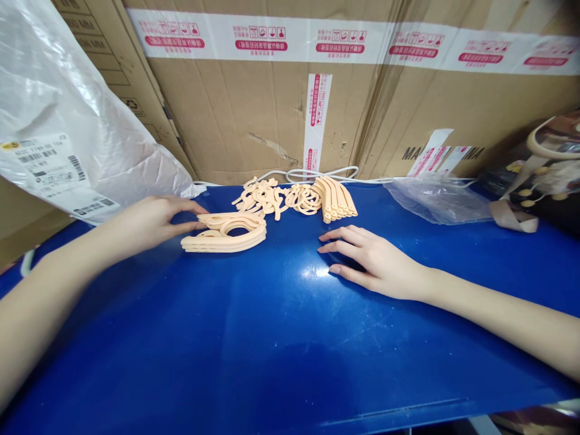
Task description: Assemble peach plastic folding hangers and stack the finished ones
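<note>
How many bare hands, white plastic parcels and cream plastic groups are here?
Bare left hand, bare right hand: 2
White plastic parcel: 1
Stack of curved cream plastic: 1
Loose heap of cream plastic: 1
Row of curved cream plastic: 1
Total: 6

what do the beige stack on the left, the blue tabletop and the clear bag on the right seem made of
Beige stack: probably moulded plastic, satin finish; the curved pieces look smooth and evenly coloured.
Blue tabletop: glossy, with a bright reflection and fine scratches; painted or plastic-covered, can't tell.
Clear bag: likely thin plastic film, see-through and wrinkled.
</note>
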Motion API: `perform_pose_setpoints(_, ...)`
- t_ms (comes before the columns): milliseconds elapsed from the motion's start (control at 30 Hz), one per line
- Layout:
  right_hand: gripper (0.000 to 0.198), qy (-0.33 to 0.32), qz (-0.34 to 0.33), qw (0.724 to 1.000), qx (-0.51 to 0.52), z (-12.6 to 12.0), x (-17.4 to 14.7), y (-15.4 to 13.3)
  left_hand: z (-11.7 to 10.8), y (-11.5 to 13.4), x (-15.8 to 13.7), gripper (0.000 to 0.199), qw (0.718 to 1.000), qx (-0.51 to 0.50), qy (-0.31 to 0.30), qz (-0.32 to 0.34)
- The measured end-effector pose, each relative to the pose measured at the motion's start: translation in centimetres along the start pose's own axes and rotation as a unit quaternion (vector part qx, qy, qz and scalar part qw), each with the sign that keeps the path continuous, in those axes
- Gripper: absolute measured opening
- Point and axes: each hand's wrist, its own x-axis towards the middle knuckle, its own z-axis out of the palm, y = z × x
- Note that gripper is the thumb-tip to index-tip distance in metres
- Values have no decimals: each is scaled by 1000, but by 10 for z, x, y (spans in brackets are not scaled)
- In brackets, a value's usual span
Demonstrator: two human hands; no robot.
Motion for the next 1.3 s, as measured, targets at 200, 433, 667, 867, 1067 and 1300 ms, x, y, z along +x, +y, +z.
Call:
perform_pose_setpoints(200, 31, -6, 3, 1000, -4, 0, 0, 0, -28, 9, -12, 76, 995, -14, 26, -94)
perform_pose_setpoints(433, 31, -8, 4, 1000, -5, 0, 1, 0, -34, 28, -19, 64, 993, -84, -42, -73)
perform_pose_setpoints(667, 31, -7, 5, 1000, -6, 0, 1, 0, -11, 17, -17, 56, 991, -80, -106, -22)
perform_pose_setpoints(867, 32, -8, 6, 1000, -6, 0, 1, 0, -10, 12, -16, 43, 989, -29, -144, -10)
perform_pose_setpoints(1067, 31, -6, 4, 1000, -7, 0, 0, 0, -22, 20, -18, 55, 988, -26, -135, -71)
perform_pose_setpoints(1300, 32, -7, 4, 1000, -8, 0, 0, 1, -16, 25, -17, 103, 999, -40, 10, -25)
